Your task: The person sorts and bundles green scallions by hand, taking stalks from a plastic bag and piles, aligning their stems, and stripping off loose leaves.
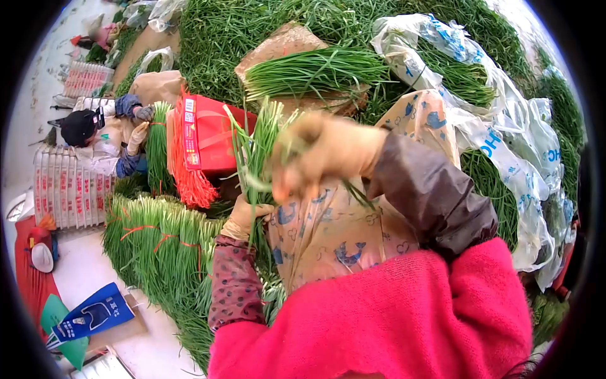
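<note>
My left hand (pixel 243 218), in a tan glove, is closed around a bunch of green chives (pixel 252 151) whose pale stem ends point up. Smeared by motion, my right hand (pixel 328 148), also gloved, is at the right side of that bunch. Its fingers are too blurred to show whether they grip anything; a few loose leaves (pixel 358 193) hang below it. A patterned apron or sheet (pixel 341 240) covers my lap. Just beyond the bunch stands a red box (pixel 214 132) with orange-red ties (pixel 194 186) hanging down its side.
Tied chive bundles (pixel 158 234) stand upright at left. A loose chive pile (pixel 315 72) lies on brown sheeting ahead, with more greens (pixel 214 38) behind. Plastic bags (pixel 505 151) of chives are at right. Another person (pixel 95 136) works at far left near stacked white crates (pixel 69 189).
</note>
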`<state>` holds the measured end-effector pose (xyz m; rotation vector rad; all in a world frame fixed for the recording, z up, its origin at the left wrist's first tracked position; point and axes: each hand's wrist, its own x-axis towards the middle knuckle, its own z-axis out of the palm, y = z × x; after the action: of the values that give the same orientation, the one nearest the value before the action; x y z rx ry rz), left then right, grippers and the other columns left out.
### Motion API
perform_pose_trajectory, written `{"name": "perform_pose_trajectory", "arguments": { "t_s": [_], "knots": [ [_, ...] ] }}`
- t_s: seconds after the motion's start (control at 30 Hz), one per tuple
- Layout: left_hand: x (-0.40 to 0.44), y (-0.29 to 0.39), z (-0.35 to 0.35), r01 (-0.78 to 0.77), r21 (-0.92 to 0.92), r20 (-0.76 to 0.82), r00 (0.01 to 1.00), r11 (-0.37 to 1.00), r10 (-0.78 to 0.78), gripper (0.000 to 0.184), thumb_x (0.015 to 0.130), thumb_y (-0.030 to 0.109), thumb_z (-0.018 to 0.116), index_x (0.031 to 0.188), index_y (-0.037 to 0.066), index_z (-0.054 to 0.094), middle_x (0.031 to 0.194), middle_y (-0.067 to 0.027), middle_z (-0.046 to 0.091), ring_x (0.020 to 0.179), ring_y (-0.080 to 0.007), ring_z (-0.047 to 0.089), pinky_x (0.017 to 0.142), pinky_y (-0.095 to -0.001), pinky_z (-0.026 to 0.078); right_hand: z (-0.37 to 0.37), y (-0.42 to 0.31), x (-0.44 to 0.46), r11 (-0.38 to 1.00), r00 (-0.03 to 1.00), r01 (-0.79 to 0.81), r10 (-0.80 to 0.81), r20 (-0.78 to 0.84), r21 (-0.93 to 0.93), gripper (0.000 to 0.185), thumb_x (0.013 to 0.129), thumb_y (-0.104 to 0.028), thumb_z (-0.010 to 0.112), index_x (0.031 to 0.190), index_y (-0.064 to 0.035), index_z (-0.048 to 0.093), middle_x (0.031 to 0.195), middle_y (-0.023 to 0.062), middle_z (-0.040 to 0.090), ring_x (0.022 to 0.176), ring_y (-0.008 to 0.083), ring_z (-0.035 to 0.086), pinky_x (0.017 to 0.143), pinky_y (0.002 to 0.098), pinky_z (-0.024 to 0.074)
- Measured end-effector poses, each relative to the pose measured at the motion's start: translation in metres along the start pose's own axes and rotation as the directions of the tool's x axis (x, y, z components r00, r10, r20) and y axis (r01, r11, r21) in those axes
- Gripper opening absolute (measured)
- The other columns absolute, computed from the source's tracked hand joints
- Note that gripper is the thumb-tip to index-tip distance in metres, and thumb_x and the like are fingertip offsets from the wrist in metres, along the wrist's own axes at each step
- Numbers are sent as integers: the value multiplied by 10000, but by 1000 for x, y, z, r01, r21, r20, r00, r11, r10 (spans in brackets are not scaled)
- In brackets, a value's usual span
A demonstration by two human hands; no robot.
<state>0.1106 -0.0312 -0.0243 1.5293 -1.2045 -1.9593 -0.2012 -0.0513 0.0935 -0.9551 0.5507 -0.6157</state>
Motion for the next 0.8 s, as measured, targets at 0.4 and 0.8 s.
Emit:
{"name": "perform_pose_trajectory", "arguments": {
  "t_s": [0.4, 0.8],
  "knots": [
    [-11, -5, -8, 8, -50, 17, 1000, 999, -8, 321, 736, 11, 657, 1037, -55, 567, 683, -102, 597, 494, -179, 522, 450, -293, 414, -87, -5, -62, 872, 687, -199, -201, -698, -447, 286, 945, -217, 539, 1170, -63, 624, 788, 15, 667, 468, 27, 389, 433, 193, 307],
    [-13, -30, -23, -11, -111, -34, 999, 994, 7, 184, 798, 130, 651, 818, -52, 637, 633, -102, 574, 548, -207, 525, 516, -331, 415, -102, 88, 1, 420, 769, -493, -200, -608, -762, 416, 797, -258, 650, 1180, -105, 597, 1035, 157, 657, 974, 335, 624, 818, 384, 493]
  ]
}}
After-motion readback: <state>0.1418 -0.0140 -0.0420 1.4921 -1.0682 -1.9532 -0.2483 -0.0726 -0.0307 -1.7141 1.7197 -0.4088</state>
